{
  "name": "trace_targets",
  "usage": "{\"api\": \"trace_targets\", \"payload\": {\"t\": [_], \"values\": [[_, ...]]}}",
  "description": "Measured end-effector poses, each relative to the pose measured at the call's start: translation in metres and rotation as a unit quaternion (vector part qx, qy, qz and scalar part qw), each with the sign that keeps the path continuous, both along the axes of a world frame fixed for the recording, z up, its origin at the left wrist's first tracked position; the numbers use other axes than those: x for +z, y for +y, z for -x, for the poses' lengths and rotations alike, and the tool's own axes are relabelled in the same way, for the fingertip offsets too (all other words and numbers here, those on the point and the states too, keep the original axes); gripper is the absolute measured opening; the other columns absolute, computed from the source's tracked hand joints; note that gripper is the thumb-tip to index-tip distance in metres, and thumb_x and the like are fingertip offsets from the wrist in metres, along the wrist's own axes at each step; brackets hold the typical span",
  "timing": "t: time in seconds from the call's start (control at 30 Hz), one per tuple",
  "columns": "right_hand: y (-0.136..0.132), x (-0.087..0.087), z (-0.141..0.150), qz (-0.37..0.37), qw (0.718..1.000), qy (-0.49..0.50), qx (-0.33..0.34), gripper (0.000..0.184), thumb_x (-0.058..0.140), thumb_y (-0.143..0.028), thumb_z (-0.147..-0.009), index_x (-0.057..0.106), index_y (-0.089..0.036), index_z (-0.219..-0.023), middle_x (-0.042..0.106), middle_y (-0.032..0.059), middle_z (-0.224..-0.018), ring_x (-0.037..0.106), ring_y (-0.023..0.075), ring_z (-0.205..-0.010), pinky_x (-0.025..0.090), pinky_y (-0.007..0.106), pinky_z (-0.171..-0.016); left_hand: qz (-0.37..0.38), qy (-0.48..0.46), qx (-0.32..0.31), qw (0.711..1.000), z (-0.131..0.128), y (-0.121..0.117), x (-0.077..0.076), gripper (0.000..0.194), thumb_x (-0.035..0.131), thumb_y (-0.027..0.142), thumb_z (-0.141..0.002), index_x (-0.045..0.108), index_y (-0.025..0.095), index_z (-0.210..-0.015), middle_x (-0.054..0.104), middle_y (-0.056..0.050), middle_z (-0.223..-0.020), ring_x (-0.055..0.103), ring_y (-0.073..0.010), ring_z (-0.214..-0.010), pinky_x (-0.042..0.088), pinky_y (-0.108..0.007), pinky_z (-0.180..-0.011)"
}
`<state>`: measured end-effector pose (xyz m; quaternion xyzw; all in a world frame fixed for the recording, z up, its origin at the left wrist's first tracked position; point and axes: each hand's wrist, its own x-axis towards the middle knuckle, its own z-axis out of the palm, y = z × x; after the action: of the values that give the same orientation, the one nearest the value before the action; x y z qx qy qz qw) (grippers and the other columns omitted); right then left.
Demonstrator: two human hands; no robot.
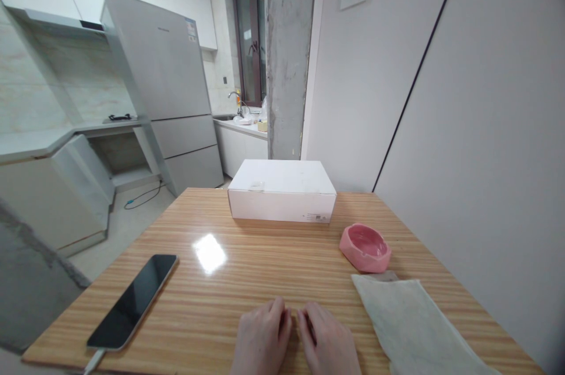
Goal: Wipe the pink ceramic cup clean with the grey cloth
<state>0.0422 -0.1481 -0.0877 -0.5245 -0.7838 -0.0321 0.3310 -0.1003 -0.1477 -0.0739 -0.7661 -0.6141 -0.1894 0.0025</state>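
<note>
My left hand [263,337] and my right hand [327,339] rest side by side at the near edge of the wooden table [265,257]. Both are loosely curled with the knuckles up, and nothing shows in either of them. A small gap separates the two. Right of my right hand lies a folded pale grey-green cloth [410,322]. Just beyond the cloth stands a pink faceted bowl, like an ashtray [364,248]. To the left, a smartphone [135,301] lies with its dark screen up and a white cable [94,361] plugged into its near end.
A closed white cardboard box [282,204] sits at the table's far edge. Behind it rises a bare concrete pillar [289,57], with a white wall [366,98] along the right. A tall grey fridge [163,63] and a counter with a sink [226,118] are farther back.
</note>
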Motion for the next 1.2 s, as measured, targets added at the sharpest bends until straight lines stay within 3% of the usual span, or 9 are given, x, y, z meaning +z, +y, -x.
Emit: {"api": "trace_targets", "payload": {"t": [1.0,1.2], "values": [[-0.0013,0.0053,0.0016,-0.019,1.0,0.004,-0.003,0.048,0.02,-0.037,-0.101,0.052,-0.024,-0.067,0.061,-0.0011,-0.059,0.063,0.0134,-0.053,0.04,0.022,-0.049,0.013,0.003,0.002,1.0,-0.0004,-0.0012,0.004,0.021,0.045,0.015,-0.088,0.057,0.023,-0.074,0.069,0.002,-0.069,0.068,-0.0175,-0.062,0.038,-0.025,-0.052],[-0.0022,0.0086,0.0011,-0.01,1.0,0.001,-0.001,0.046,0.022,-0.034,-0.1,0.052,-0.023,-0.068,0.062,0.0001,-0.059,0.064,0.0141,-0.054,0.042,0.021,-0.05,0.062,0.009,0.003,0.998,-0.0009,-0.0014,0.0077,0.023,0.04,0.016,-0.09,0.059,0.023,-0.079,0.071,-0.001,-0.074,0.069,-0.0199,-0.069,0.041,-0.026,-0.055]]}}
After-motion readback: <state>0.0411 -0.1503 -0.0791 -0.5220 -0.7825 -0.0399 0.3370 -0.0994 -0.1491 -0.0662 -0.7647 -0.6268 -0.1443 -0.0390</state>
